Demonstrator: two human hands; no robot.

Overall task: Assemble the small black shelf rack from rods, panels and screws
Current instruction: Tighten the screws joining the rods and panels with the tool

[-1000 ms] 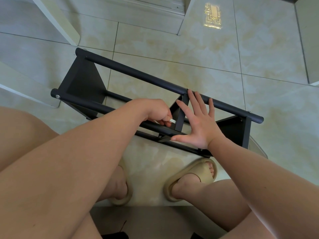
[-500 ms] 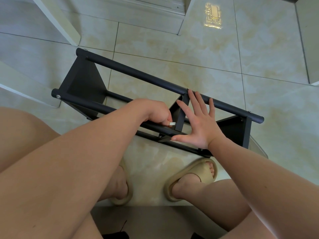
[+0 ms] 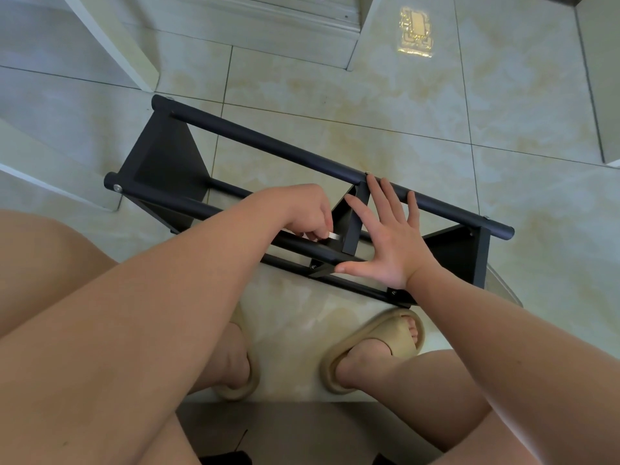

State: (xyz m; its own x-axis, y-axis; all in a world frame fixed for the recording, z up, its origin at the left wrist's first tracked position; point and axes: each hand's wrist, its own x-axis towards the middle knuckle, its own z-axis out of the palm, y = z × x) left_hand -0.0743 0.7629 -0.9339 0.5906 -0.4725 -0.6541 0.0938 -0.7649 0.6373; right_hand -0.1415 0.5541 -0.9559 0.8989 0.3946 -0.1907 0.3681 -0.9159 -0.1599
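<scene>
left hand (image 3: pixel 303 213) grasps a small silver tool (image 3: pixel 333 236) at the rack's (image 3: pixel 174 162) middle panel (image 3: pixel 354 226); right hand (image 3: pixel 389 246) lies flat, fingers spread, against it.

The shelf rack (image 3: pixel 167 156) is matte black with silver screw heads. The floor tiles (image 3: pixel 436 95) are cream with yellowish marbling. The slippers (image 3: pixel 399 344) are beige.

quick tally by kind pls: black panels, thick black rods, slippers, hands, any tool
black panels: 3
thick black rods: 2
beige slippers: 2
hands, left hand and right hand: 2
silver tool, in the left hand's grip: 1
total: 10
</scene>
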